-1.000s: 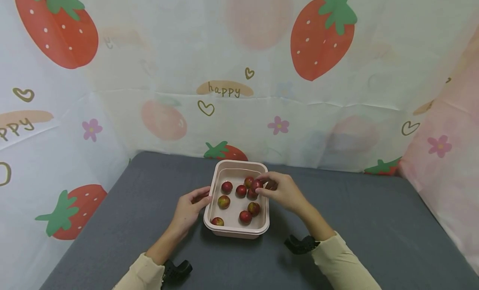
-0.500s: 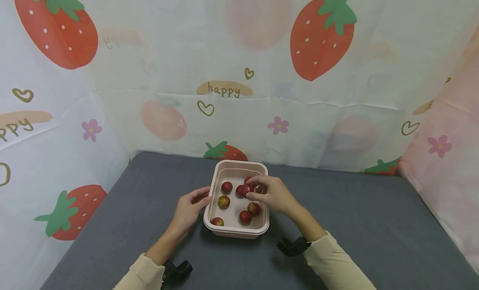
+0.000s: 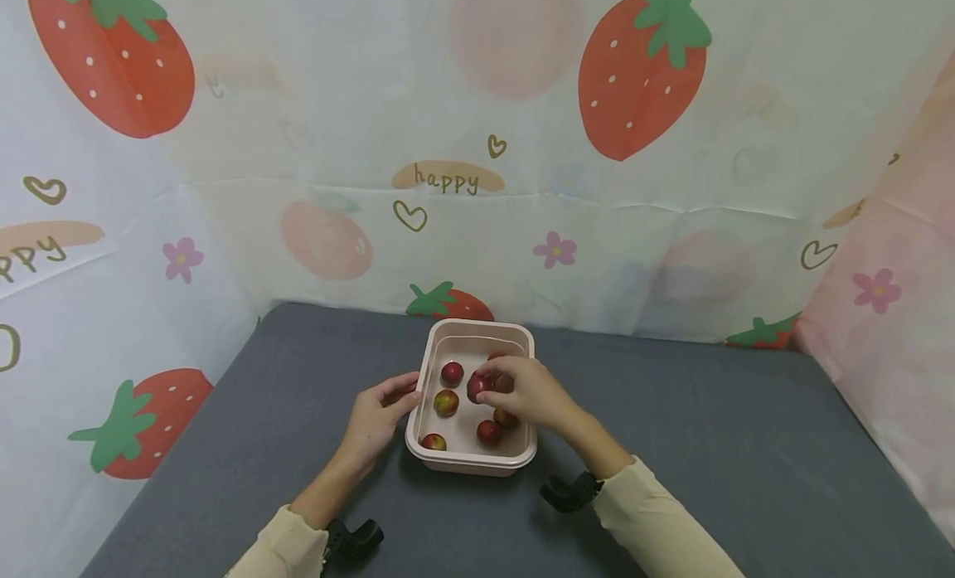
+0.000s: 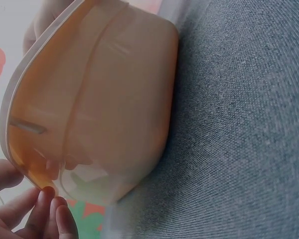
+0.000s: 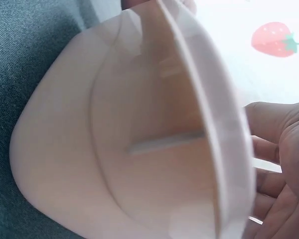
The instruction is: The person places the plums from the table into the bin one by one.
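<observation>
A pale pink plastic box (image 3: 466,459) on the grey table holds several small round red and yellow-green plums. At its left side my left hand (image 3: 379,420) holds the rim; in the left wrist view, its fingertips (image 4: 46,194) meet the box just under the rim. My right hand (image 3: 531,393) reaches over the right rim and pinches a dark red plum (image 3: 477,386) between thumb and fingers. That hand partly covers the plums on the right. In the right wrist view the box's wall hides the held plum, and the hand (image 5: 279,164) shows beyond the rim.
Other plums lie on the box floor: a red one (image 3: 452,373), a greenish one (image 3: 446,402), one in the near left corner (image 3: 434,441) and a red one (image 3: 489,433). A strawberry-printed curtain (image 3: 462,246) stands behind the grey tablecloth (image 3: 671,445).
My right hand has moved left and slightly nearer, carrying the pinched plum from the box's right side towards its middle. The left hand and box have stayed put.
</observation>
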`<state>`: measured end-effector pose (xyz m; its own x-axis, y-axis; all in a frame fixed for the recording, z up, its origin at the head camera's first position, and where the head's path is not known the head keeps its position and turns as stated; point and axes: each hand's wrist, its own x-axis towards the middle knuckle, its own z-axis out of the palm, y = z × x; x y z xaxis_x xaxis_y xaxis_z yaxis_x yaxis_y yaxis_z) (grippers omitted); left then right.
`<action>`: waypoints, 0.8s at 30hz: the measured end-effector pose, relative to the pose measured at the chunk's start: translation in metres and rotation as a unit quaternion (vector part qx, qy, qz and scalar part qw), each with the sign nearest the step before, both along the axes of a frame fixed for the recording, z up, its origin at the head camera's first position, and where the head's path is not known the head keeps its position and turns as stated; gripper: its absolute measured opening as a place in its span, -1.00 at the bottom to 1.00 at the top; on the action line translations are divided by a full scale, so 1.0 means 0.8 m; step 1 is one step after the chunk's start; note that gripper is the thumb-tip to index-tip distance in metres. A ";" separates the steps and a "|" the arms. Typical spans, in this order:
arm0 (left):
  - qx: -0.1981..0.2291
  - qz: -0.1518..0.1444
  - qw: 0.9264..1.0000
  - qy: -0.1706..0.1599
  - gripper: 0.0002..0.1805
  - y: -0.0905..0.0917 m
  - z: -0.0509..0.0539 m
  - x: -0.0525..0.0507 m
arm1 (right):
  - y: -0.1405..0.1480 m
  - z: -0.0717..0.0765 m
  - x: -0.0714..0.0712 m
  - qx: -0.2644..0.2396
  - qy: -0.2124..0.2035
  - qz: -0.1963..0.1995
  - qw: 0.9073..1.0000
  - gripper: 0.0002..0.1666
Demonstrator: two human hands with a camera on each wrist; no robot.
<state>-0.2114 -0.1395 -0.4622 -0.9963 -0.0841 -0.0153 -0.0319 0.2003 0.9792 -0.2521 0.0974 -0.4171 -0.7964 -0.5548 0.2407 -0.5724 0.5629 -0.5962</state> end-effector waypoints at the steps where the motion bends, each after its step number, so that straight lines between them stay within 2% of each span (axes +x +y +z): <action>1: -0.001 0.000 1.000 0.000 -0.58 0.000 0.000 0.000 | -0.002 -0.001 -0.001 0.005 0.003 0.002 1.000 -0.69; 7: -0.006 -0.001 1.000 0.002 -0.58 0.000 0.001 0.001 | -0.011 -0.006 -0.004 0.024 0.012 0.015 1.000 -0.71; 13: -0.003 0.000 1.000 0.000 -0.58 0.000 0.001 0.001 | -0.016 -0.008 -0.003 0.058 0.013 0.007 0.998 -0.73; 24: -0.007 0.000 1.000 -0.001 -0.59 0.000 0.002 0.000 | -0.020 -0.013 -0.004 0.087 -0.003 -0.011 0.996 -0.74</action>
<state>-0.2110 -0.1394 -0.4608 -0.9963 -0.0839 -0.0166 -0.0343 0.2139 0.9763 -0.2554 0.0818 -0.4276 -0.8100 -0.5699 0.1382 -0.5557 0.6706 -0.4914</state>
